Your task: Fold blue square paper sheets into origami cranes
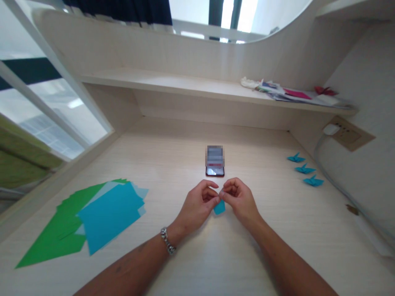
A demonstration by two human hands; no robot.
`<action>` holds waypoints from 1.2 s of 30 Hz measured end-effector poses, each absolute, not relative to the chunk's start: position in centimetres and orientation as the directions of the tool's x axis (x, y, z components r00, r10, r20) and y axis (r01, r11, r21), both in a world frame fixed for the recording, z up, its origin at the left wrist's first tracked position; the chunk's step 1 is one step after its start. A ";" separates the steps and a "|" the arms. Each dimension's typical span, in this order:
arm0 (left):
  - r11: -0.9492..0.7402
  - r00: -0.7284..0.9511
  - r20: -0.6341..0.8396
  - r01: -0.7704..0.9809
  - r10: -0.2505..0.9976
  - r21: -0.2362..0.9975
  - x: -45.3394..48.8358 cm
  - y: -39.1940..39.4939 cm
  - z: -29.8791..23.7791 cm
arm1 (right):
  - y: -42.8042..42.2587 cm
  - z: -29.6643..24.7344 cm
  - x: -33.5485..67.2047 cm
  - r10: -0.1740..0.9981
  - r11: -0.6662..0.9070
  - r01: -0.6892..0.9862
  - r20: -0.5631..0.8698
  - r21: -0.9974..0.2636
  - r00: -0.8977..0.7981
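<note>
Both of my hands meet over the middle of a pale wooden desk [216,255]. My left hand [197,205], with a metal bracelet on its wrist, pinches the top of a small folded blue paper [219,206]. From the other side, the fingers of my right hand [239,199] pinch the same piece. The folded paper hangs between the two hands just above the desk. A phone [215,163] lies flat just beyond my hands.
A stack of blue sheets [111,213] lies on green sheets [58,234] at the left. Three small folded blue paper figures [305,168] sit in a row at the right. A shelf [185,84] above holds papers [286,92]. A cable [333,181] runs from a wall socket [347,133].
</note>
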State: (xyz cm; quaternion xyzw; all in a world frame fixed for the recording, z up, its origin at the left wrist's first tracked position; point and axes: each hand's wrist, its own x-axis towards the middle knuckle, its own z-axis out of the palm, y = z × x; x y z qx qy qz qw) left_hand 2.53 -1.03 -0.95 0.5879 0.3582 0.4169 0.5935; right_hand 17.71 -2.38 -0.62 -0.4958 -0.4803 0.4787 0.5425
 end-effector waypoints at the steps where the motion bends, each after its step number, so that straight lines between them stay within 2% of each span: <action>1: -0.039 0.394 0.064 -0.072 0.917 0.997 2.6 -1.0 -0.9 | -2.4 -0.7 17.7 0.997 0.040 -0.059 0.036 -0.997 0.066; 9: -0.014 0.348 0.052 -0.109 0.936 0.994 2.3 -0.5 -0.8 | -2.2 -1.1 17.5 0.996 0.012 -0.137 0.000 -0.990 0.085; 14: -0.014 0.273 0.043 -0.109 0.961 0.994 2.0 0.0 -0.8 | -2.2 -1.7 17.7 0.993 -0.071 0.002 -0.071 -0.997 -0.099; 17: 0.025 0.285 0.008 -0.114 0.959 0.993 2.0 0.1 -0.8 | -2.3 -1.8 17.9 0.993 -0.074 0.072 -0.080 -0.995 -0.086; 20: 0.034 0.316 -0.018 -0.047 0.949 0.998 2.1 0.1 -0.8 | -2.4 -1.7 17.9 0.993 -0.070 0.118 -0.080 -0.991 -0.085; 23: -0.025 0.310 0.001 0.072 0.951 0.997 2.0 0.1 -0.7 | -2.5 -1.6 17.8 0.990 -0.091 0.133 -0.105 -0.987 -0.098; 30: -0.139 0.250 0.087 0.199 0.964 0.970 1.8 0.2 -0.5 | -2.6 -1.8 17.4 0.980 -0.131 0.056 -0.138 -0.990 -0.144; 33: -0.071 0.271 0.032 0.137 0.962 0.988 2.0 0.3 -0.6 | -2.4 -1.6 17.5 0.986 -0.112 0.075 -0.121 -0.991 -0.115; 36: 0.059 0.360 -0.072 0.048 0.930 0.997 2.0 0.5 -0.9 | -2.1 -1.6 17.7 0.993 -0.103 0.087 -0.107 -0.991 -0.040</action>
